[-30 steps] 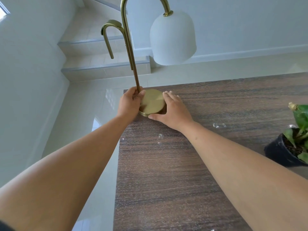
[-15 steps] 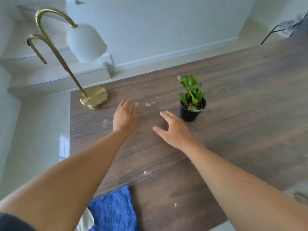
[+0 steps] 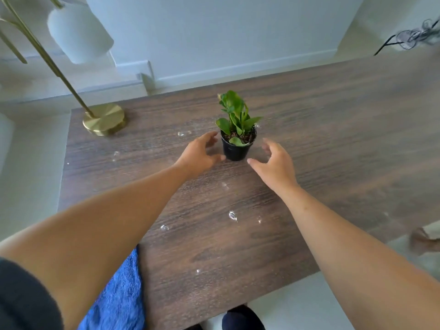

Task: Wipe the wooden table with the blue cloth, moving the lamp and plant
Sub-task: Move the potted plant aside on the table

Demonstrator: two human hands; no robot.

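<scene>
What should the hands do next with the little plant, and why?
Probably close both hands around the pot and lift it aside. The left hand and right hand are open on either side of it, not clearly touching yet. Water drops sit on the table around the pot, and the blue cloth waits at the near edge.
</scene>
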